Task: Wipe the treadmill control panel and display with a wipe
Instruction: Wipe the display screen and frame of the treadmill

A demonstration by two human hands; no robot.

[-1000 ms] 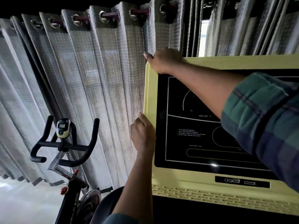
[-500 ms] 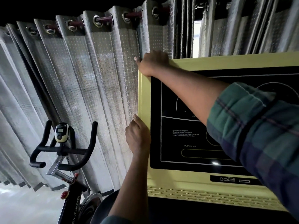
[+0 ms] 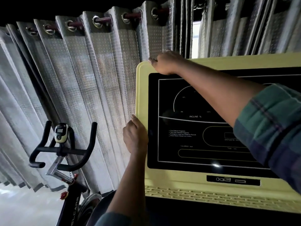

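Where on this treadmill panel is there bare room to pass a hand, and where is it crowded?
Free: the display's lower left, between the left hand and the right forearm; the yellow strip between display and vents, left of the ports. Crowded: the top-left corner under the right hand, the panel's left rim at the left hand, the right side under the sleeve.

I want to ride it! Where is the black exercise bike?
In the head view, the black exercise bike stands at lower left, before the silver pleated curtain, left of the pale yellow treadmill control panel.
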